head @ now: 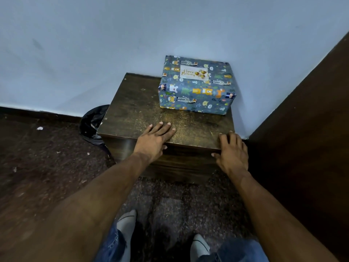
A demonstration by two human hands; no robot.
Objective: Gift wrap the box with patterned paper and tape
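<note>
Paper covered the box (196, 85) completely — a blue sheet printed with cartoon animals, with a small birthday card (194, 72) on its top face — so the wrapping looked done or close to it; no tape or loose paper was visible. The box sat at the two o'clock corner of the dark wooden stand (132, 110), its far side against or just beside the pale wall (113, 44).

It would probably handle as a stiff, fairly light thing, though the paper looked smooth and likely slippery. A hold on the two short ends, palms flat, seemed safer than pinching the creased edges, which could tear or pull a seam loose.

The left hand (154, 138) rested flat on the stand near six o'clock, fingers straight and spread, holding nothing. The right hand (233, 151) lay over the stand's four o'clock corner, fingers loosely bent over the edge, also holding nothing. Both were well apart from the box.

Room was open at nine o'clock on the stand and over the floor beyond. A dark panel (311, 120) closed off three o'clock, and a black bag (92, 120) sat beside the stand at nine o'clock — the box would slide most freely toward the person.
</note>
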